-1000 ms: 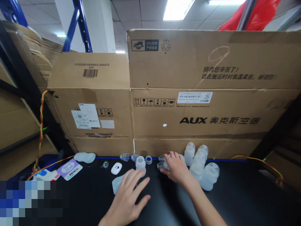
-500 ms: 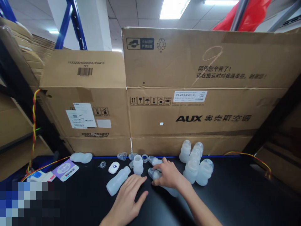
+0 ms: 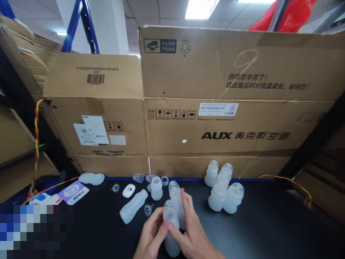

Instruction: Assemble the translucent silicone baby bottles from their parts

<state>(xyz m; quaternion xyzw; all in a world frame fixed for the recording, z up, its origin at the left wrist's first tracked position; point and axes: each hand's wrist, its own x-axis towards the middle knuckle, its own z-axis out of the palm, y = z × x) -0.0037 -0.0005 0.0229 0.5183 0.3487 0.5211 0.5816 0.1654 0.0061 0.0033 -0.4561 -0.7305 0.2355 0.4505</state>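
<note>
A frosted baby bottle (image 3: 172, 246) with a clear cap is between my hands, tilted toward the cardboard. My left hand (image 3: 152, 233) closes on its left side, thumb near the neck. My right hand (image 3: 192, 230) presses its thumb on the same bottle, its fingers stretched along a second capped bottle (image 3: 176, 198) just behind. Whether those fingers grip the second bottle I cannot tell. Left of my hands lie an uncapped bottle (image 3: 133, 207) and a small clear funnel-shaped piece (image 3: 148, 209). A short open bottle (image 3: 156, 189) stands farther back.
Several capped bottles (image 3: 219, 196) cluster at the back right. Clear cups (image 3: 138, 177), a ring (image 3: 164, 180) and a white oval case (image 3: 128, 190) lie along the back. A purple card (image 3: 73, 192) and another bottle (image 3: 91, 178) are at left. Cardboard (image 3: 175, 126) walls the back.
My left hand has moved right and closed on the front bottle. My right hand has drawn nearer, and two bottles that lay under or near it are now raised between my hands.
</note>
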